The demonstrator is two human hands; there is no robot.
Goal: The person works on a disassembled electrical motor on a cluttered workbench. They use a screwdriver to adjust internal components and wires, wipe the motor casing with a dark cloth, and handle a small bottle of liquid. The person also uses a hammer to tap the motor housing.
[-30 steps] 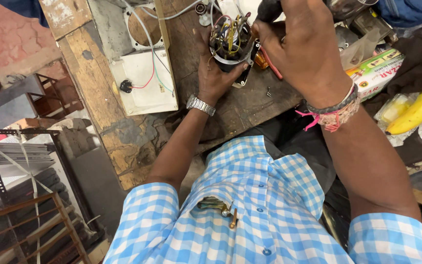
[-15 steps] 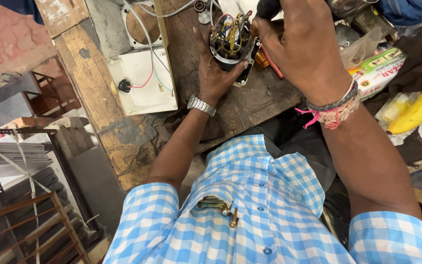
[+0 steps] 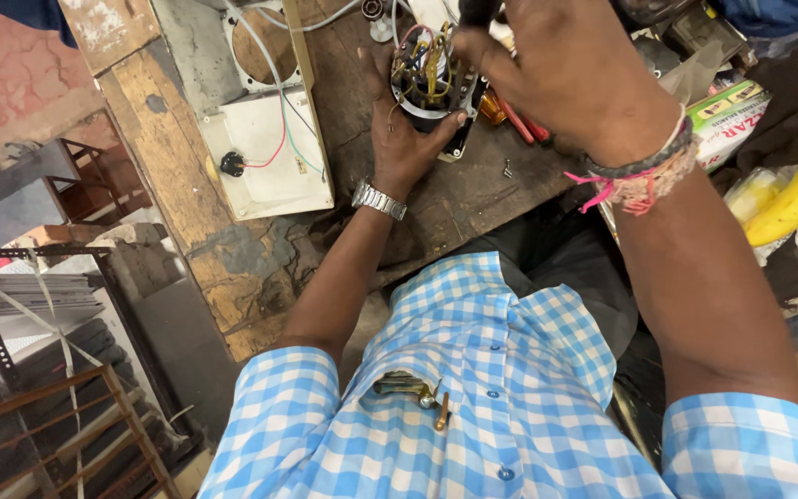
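— What is the left hand (image 3: 405, 139) doing?

— Its grip is wrapped around a small round metal housing packed with yellow, red and blue wires (image 3: 429, 76), cupping it from below with the thumb against the near rim. The part sits just above the worn brown wooden desk (image 3: 473, 189), at its far edge, open face up toward the camera.

— And the right hand (image 3: 579, 79)?

— It sits above and to the right of the housing, fingers curled down around a dark tool handle (image 3: 478, 11) that pokes out at the top. The tool's tip is hidden, so I cannot tell whether it touches the wires. The handle appears to point down into the open face.

— Which hand is closer to the part?

— The left; it carries it. The right is just beside it, over the rim.

— Anything nearby?

— A white square switch plate with red and green wires (image 3: 265, 152) to the left, well apart, and a yellow banana (image 3: 791, 199) far right.
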